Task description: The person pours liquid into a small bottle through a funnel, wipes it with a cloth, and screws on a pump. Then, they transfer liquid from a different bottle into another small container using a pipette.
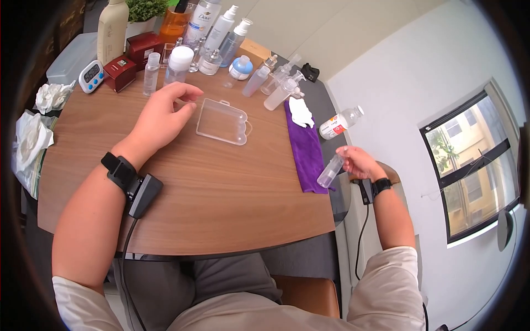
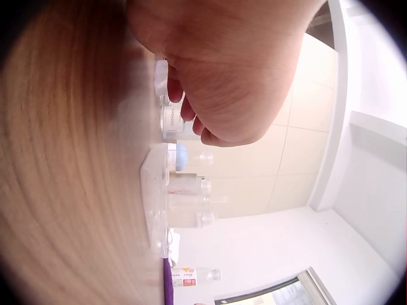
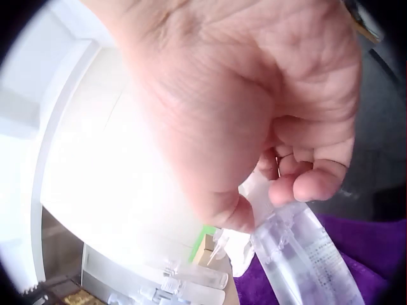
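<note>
My right hand (image 1: 358, 161) pinches a small clear bottle (image 1: 331, 171) by its top end, over the edge of a purple cloth (image 1: 307, 157). In the right wrist view, thumb and fingertips meet around the top of this bottle (image 3: 305, 254), which has fine print on its side. The left hand (image 1: 163, 116) hovers low by the row of toiletries, fingers loosely bent and nothing seen in them. Just right of it lies a clear plastic case (image 1: 223, 122). Closest beyond its fingers stands a white-capped bottle (image 1: 178, 65), beside a small clear bottle (image 1: 150, 74).
Several pump and spray bottles, such as a frosted one (image 1: 280, 95), line the table's back. A crumpled white tissue (image 1: 301, 112) lies on the cloth; a labelled bottle (image 1: 341, 122) stands right of it. At left are a timer (image 1: 91, 76), dark red boxes (image 1: 120, 73) and tissue-filled bags (image 1: 33, 138).
</note>
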### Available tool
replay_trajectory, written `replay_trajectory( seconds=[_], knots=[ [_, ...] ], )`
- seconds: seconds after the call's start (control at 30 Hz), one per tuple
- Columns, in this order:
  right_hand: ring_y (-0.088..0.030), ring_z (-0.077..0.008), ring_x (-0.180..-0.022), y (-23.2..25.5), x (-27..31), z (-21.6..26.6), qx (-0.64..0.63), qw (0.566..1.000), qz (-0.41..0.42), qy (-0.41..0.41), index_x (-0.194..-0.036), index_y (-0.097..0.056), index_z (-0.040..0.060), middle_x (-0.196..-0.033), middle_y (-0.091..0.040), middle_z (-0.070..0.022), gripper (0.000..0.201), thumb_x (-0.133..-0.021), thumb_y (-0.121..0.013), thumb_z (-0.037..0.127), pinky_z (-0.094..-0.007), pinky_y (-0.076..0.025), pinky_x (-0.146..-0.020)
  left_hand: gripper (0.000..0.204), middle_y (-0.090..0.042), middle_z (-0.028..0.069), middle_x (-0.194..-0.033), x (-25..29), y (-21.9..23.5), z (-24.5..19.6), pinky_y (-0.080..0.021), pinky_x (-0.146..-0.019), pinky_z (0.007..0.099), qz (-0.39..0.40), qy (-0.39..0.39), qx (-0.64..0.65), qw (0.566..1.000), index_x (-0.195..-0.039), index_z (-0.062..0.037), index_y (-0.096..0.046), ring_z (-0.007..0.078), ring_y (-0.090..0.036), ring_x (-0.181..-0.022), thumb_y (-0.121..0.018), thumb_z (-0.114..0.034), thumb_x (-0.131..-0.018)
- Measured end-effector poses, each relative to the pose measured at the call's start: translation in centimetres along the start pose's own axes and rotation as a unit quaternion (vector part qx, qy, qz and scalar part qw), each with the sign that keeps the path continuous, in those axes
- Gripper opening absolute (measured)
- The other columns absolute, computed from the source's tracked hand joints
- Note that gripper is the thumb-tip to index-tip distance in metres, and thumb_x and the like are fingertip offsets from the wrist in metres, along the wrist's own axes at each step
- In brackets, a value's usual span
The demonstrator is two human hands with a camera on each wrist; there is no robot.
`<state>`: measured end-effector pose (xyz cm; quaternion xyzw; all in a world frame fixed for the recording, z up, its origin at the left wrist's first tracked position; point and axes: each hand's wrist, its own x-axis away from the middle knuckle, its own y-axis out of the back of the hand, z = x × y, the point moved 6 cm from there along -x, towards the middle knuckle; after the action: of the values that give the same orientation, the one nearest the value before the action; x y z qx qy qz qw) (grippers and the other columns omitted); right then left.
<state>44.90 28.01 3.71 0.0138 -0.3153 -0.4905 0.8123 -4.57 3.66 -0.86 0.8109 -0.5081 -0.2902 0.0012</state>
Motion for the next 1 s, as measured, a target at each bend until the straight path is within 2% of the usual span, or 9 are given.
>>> replay_trajectory(
  seconds=[0.13, 0.3, 0.4, 0.43, 0.5, 0.57, 0.63, 0.83, 1.0],
  knots=[
    [-0.056, -0.0061, -0.062, 1.3, -0.6, -5.3, -0.186, 0.982, 0.016, -0.008, -0.105, -0.069, 0.0036, -0.08, -0.064, 0.0026, 0.012, -0.105, -0.066, 0.015, -0.0219, -0.052, -0.059, 0.024, -0.068, 0.0056, -0.112, -0.1, -0.1, 0.0, -0.051, -0.09, 0.0312, 0.003, 0.004, 0.0, 1.0, -0.12, -0.0029, -0.071, 0.0162, -0.064, -0.106, -0.065, -0.005, -0.097],
    [-0.059, -0.0071, -0.062, 1.6, 1.2, -9.3, -0.297, 0.953, -0.067, 0.004, -0.1, -0.068, 0.006, -0.077, -0.066, 0.0021, 0.013, -0.105, -0.067, 0.017, -0.0237, -0.053, -0.06, 0.024, -0.068, 0.0056, -0.113, -0.2, 0.0, 0.2, -0.051, -0.091, 0.0314, 0.005, 0.005, 0.001, 1.0, -0.12, -0.0032, -0.071, 0.0162, -0.064, -0.107, -0.065, -0.005, -0.097],
    [-0.058, -0.0068, -0.066, 1.9, 4.0, -6.6, -0.18, 0.959, -0.146, 0.164, -0.106, -0.069, 0.0043, -0.08, -0.065, 0.0026, 0.011, -0.103, -0.07, 0.015, -0.0239, -0.052, -0.063, 0.024, -0.068, 0.0053, -0.114, -0.1, -0.2, 0.2, -0.051, -0.091, 0.0311, 0.012, 0.011, -0.002, 1.0, -0.12, -0.0036, -0.071, 0.0159, -0.064, -0.108, -0.065, -0.005, -0.097],
    [-0.058, -0.0068, -0.066, 1.3, 4.8, -5.9, -0.181, 0.959, -0.148, 0.163, -0.106, -0.069, 0.0043, -0.08, -0.065, 0.0026, 0.011, -0.103, -0.07, 0.015, -0.0239, -0.052, -0.063, 0.024, -0.068, 0.0051, -0.114, -0.1, -0.2, 0.2, -0.051, -0.091, 0.031, 0.011, 0.01, -0.003, 1.0, -0.121, -0.0037, -0.071, 0.0157, -0.064, -0.108, -0.065, -0.005, -0.097],
    [-0.058, -0.0067, -0.068, 0.5, 7.1, -2.7, -0.024, 0.94, -0.195, 0.281, -0.114, -0.07, 0.0035, -0.083, -0.064, 0.0031, 0.015, -0.101, -0.071, 0.011, -0.0232, -0.049, -0.064, 0.024, -0.068, 0.0048, -0.115, -0.1, -0.2, 0.1, -0.051, -0.091, 0.0309, 0.01, 0.007, -0.004, 1.0, -0.121, -0.0038, -0.071, 0.0155, -0.064, -0.108, -0.065, -0.005, -0.098],
    [-0.057, -0.0054, -0.071, -0.4, 8.8, -0.5, 0.052, 0.933, -0.21, 0.287, -0.118, -0.069, 0.0037, -0.085, -0.064, 0.0034, 0.021, -0.098, -0.072, 0.006, -0.0225, -0.047, -0.064, 0.025, -0.068, 0.0048, -0.116, -0.1, -0.1, 0.0, -0.051, -0.092, 0.0307, 0.006, 0.014, -0.001, 1.0, -0.122, -0.0037, -0.071, 0.0152, -0.064, -0.11, -0.065, -0.005, -0.098],
    [-0.057, -0.0032, -0.075, -1.2, 9.9, 1.5, 0.173, 0.899, -0.209, 0.342, -0.12, -0.069, 0.0033, -0.092, -0.063, 0.0032, 0.024, -0.096, -0.073, 0.004, -0.02, -0.045, -0.066, 0.025, -0.069, 0.0049, -0.116, 0.0, 0.0, 0.2, -0.051, -0.092, 0.0306, 0.004, 0.014, 0.0, 1.0, -0.122, -0.0036, -0.071, 0.0151, -0.064, -0.11, -0.065, -0.005, -0.098],
    [-0.057, -0.0012, -0.08, -4.7, 9.6, 1.4, 0.191, 0.92, -0.125, 0.318, -0.121, -0.067, 0.0022, -0.098, -0.061, 0.0045, 0.027, -0.094, -0.073, 0.0, -0.017, -0.045, -0.07, 0.025, -0.069, 0.0068, -0.115, 0.0, 0.1, 0.2, -0.053, -0.09, 0.0312, -0.007, 0.003, 0.003, 1.0, -0.122, -0.0028, -0.071, 0.0168, -0.066, -0.107, -0.065, -0.006, -0.097],
    [-0.057, -0.0008, -0.081, -5.1, 9.9, 1.7, 0.167, 0.921, -0.133, 0.325, -0.125, -0.065, 0.001, -0.103, -0.065, 0.002, 0.032, -0.094, -0.073, -0.003, -0.0185, -0.048, -0.071, 0.025, -0.07, 0.0087, -0.115, 0.0, 0.3, 0.3, -0.054, -0.088, 0.0319, -0.014, -0.003, -0.003, 1.0, -0.121, -0.0022, -0.071, 0.0183, -0.066, -0.106, -0.065, -0.006, -0.097]
  ],
)
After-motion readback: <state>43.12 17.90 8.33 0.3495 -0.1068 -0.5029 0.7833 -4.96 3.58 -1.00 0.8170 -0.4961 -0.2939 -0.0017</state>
